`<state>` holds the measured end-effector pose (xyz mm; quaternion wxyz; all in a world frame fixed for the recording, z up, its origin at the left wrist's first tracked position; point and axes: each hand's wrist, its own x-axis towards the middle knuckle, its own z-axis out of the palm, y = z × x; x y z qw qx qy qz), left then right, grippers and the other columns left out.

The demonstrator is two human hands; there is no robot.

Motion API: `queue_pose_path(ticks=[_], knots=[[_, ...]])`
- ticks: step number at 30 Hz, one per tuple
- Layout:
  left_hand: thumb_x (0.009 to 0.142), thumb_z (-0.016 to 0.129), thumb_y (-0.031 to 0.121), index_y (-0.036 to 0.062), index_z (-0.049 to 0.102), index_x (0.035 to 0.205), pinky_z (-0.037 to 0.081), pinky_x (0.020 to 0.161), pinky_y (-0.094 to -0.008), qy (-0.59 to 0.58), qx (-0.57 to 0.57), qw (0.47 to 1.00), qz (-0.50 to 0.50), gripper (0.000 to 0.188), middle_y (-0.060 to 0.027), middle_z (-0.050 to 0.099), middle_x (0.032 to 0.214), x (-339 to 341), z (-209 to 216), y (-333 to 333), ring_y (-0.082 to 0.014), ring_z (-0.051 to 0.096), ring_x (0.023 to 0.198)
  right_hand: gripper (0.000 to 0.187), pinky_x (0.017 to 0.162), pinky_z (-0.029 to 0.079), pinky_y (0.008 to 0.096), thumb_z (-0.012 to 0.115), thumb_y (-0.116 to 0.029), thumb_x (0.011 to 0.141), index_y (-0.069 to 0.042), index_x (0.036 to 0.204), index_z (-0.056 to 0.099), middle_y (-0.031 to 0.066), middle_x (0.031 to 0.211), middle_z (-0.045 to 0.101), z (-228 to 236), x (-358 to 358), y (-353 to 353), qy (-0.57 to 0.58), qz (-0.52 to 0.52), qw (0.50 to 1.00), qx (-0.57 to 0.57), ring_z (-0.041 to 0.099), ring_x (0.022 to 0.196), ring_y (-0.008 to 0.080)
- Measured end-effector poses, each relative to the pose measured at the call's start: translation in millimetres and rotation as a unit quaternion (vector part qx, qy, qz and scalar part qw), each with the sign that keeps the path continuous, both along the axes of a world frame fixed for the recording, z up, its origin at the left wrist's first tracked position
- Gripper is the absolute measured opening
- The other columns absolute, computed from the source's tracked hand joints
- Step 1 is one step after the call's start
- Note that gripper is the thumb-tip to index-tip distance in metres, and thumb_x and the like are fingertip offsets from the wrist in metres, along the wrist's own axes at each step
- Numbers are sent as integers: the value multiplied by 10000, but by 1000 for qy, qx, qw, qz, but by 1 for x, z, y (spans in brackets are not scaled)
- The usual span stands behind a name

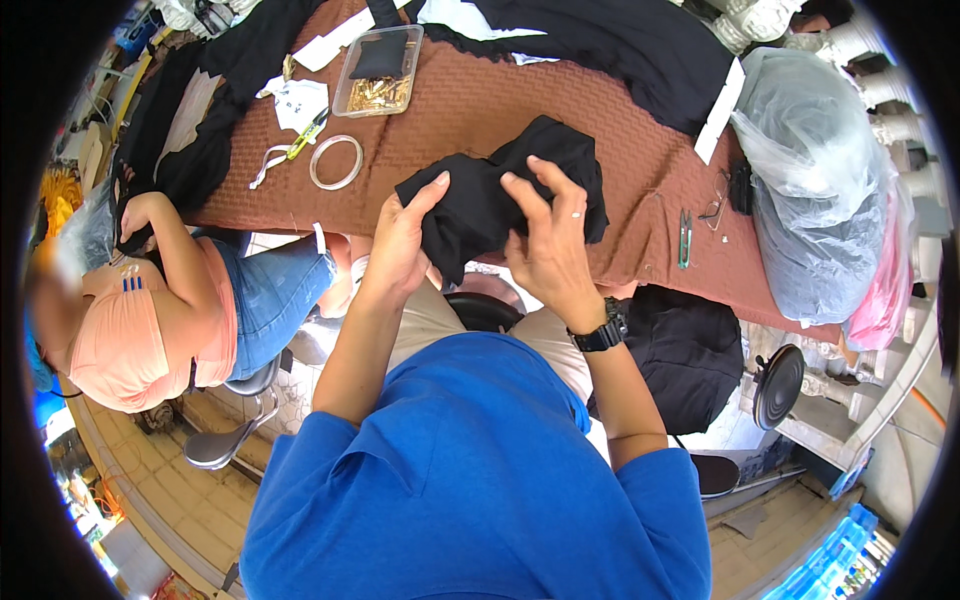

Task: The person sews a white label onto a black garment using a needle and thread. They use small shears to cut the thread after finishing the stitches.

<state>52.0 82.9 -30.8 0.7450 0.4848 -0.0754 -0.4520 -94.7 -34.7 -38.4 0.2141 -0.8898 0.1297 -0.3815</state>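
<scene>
A bunched piece of black cloth [470, 205] is held up in front of me, over the near edge of the table. My left hand [400, 240] grips its left side, thumb on top and the other fingers mostly hidden beneath. On the right side, my right hand [552, 245] presses the cloth with bent fingers, its thumb low near the bottom edge. A ring and a black wristwatch [600, 330] show on that hand and wrist. To the right lie small green-handled thread snips [685, 240].
The table has a brown textured cover [460, 95]. On it are a clear box [408, 90] of small gold pieces, a clear ring-shaped roll [336, 162], and a yellow cutter [308, 134]. A large plastic bag [815, 180] stands right. Another person [150, 340] sits left, handling black fabric.
</scene>
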Motion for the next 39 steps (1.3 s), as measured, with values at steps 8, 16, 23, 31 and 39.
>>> queue_pose_path(ticks=[8,16,23,31,39], knots=[[992,559,177,-93,503,1311,625,789,-351,114,-69,989,-69,422,-196,663,1182,19,2,17,-243,715,978,414,846,490,427,596,148,616,-23,990,646,138,1033,605,17,29,-7,-111,101,985,84,591,977,350],[801,712,-72,36,223,1541,498,1039,-398,-378,86,922,-27,894,-179,341,1494,15,-41,35,-308,501,1302,213,792,520,425,535,-23,858,29,1035,641,225,919,697,55,60,-39,-24,147,958,247,686,879,398],[814,610,-63,-18,581,1154,449,1042,-393,-635,1,771,54,344,-173,563,1310,34,-31,2,-294,580,1180,259,713,514,409,640,-190,844,47,941,682,217,799,698,58,91,-59,58,178,944,271,679,729,319],[1011,543,421,-5,334,1480,401,1142,-448,60,-223,961,-155,668,-172,448,1510,68,-26,7,-288,464,1387,328,610,353,261,720,-300,919,-29,780,598,-70,716,444,70,90,-85,225,214,888,337,378,680,58],[983,638,180,-3,491,1388,453,1082,-388,-48,-113,984,-126,469,-128,579,1373,43,-24,-13,-211,564,1271,377,677,438,250,748,-372,893,0,953,723,-28,816,649,38,100,-102,267,130,881,369,534,736,70]])
